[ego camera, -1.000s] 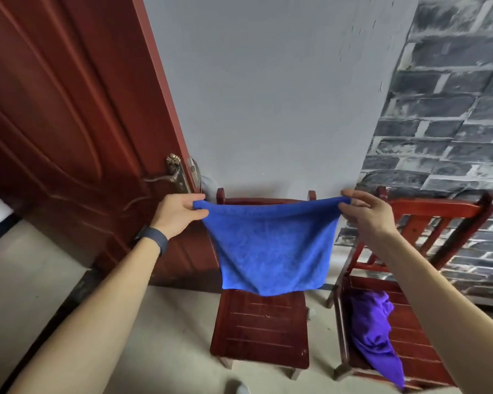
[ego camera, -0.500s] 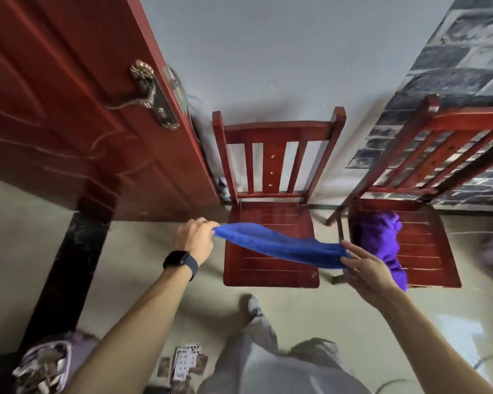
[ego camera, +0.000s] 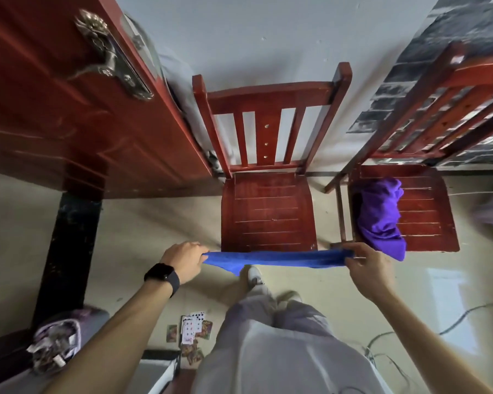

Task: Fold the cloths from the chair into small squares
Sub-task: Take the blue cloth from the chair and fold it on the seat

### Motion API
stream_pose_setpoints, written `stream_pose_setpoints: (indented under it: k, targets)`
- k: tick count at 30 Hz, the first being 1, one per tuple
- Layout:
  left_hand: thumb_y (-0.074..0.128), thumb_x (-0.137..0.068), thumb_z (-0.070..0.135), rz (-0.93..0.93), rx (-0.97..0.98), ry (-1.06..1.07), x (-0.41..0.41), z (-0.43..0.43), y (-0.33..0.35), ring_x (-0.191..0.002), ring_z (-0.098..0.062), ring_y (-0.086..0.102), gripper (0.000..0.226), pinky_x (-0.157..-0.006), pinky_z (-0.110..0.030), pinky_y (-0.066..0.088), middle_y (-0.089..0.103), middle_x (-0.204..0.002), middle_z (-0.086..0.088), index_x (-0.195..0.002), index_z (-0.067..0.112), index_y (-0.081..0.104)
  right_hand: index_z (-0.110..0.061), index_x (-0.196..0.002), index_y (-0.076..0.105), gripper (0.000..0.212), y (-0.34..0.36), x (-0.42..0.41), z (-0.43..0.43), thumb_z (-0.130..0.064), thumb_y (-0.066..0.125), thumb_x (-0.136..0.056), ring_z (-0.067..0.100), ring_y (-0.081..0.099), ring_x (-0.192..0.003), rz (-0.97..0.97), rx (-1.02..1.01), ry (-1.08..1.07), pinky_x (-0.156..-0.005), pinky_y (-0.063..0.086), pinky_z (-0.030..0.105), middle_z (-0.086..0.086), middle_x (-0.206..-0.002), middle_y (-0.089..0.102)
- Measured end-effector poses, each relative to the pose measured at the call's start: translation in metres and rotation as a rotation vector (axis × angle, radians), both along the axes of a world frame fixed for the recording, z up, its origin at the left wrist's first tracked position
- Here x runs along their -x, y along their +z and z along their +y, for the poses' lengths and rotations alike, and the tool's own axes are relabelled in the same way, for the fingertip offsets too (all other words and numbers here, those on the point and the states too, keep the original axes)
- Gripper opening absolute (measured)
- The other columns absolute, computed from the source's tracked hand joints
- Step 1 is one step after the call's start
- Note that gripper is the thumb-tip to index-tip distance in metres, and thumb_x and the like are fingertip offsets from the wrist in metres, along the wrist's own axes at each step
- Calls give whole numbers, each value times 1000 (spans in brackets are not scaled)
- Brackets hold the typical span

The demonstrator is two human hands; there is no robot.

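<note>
The blue cloth (ego camera: pixel 276 258) is being held stretched in the air between both hands, just off the front edge of the empty chair (ego camera: pixel 268 217), at six o'clock from its seat. Its left end is being gripped by the left hand (ego camera: pixel 184 261), with the fingers curled round the bunched corner. Its right end is being pinched between the thumb and fingers of the right hand (ego camera: pixel 367 268). The cloth is being viewed almost edge-on, so only a thin band is showing, with a small flap sagging toward the floor near the left hand. How many layers are being held cannot be told. The purple cloth (ego camera: pixel 380 217) is lying crumpled on the second chair (ego camera: pixel 427 211), at three o'clock from the empty seat, and its lower tip is hanging over the front edge, near the right hand. Judging by this, the step in hand is probably the spreading of the blue cloth on the empty seat for folding. For that to be done well, both ends are best held level and lightly taut while the far edge is being laid toward twelve o'clock on the slats, so that no crease is being trapped. The sagging flap should be drawn flat before any fold is pressed. The purple cloth is best avoided by the right hand, lest it be dragged off.
</note>
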State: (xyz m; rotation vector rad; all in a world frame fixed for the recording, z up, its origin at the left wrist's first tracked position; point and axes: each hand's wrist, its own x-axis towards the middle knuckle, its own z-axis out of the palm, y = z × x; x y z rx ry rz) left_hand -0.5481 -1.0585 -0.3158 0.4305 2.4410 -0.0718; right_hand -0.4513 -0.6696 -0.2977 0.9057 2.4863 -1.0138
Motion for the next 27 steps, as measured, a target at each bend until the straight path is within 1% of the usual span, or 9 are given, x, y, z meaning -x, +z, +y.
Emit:
stream_pose_setpoints:
  k: [2,5,9,12,16,20,24,26,27]
  targets:
    - [38,-102,27,-14,17,-49,2,3,-2,-111,-23,58,28,-83,-34,44,62,-120,1,-114,22,62,-15,-106,75,31,-11,-2,5,2,61,-84,33,65,-91,11,-112,145,-75,42,31,10,-99,74]
    - [35,-103,27,-37,44,-70,18,8,-10,-109,-26,59,28,-80,-35,44,62,-119,-2,-111,18,61,-11,-104,74,29,-28,9,10,3,57,-86,37,63,-94,9,-226,330,-79,46,37,15,-102,70]
    - [38,-103,29,20,-3,86,62,20,-34,-102,-33,61,24,-69,-35,45,64,-114,-7,-109,19,59,-14,-112,66,21,-64,59,16,-13,55,-95,43,61,-87,-59,-310,327,-74,49,45,18,-102,59]
    - [43,-101,31,94,-41,270,95,31,-63,-93,-37,63,21,-68,-37,47,67,-102,-13,-111,19,56,-20,-116,59,27,-100,108,19,-20,60,-89,41,61,-89,-124,-358,369,-75,52,46,10,-104,64]
    - [44,-101,35,172,-48,355,131,43,-124,-95,-38,64,22,-72,-38,48,67,-97,-16,-110,19,56,-24,-118,61,29,-158,164,18,-28,43,-96,42,63,-99,-92,-223,85,-85,47,42,15,-98,72]
    - [46,-99,40,231,-71,488,164,47,-186,-94,-39,63,22,-73,-40,49,69,-99,-12,-107,24,58,-33,-100,61,26,-231,203,20,-38,42,-84,29,72,-91,-45,22,-187,-88,56,46,3,-99,75]
    - [51,-85,45,185,-268,748,204,46,-243,-90,-29,69,20,-78,-40,57,74,-87,-1,-97,31,59,-26,-99,61,14,-273,240,17,-23,50,-92,12,75,-74,46,270,-437,-83,61,45,-1,-94,74]
    - [54,-89,35,143,-454,913,222,54,-262,-81,-24,71,13,-72,-34,59,75,-83,1,-98,28,60,-21,-106,61,17,-283,259,15,-15,50,-95,9,73,-70,80,334,-497,-81,61,38,1,-100,73]
    - [55,-93,25,117,-563,1024,231,60,-271,-77,-24,69,14,-64,-29,58,74,-88,-2,-106,23,60,-19,-114,60,23,-287,267,14,-11,50,-95,9,72,-70,96,375,-515,-78,61,33,3,-104,72]
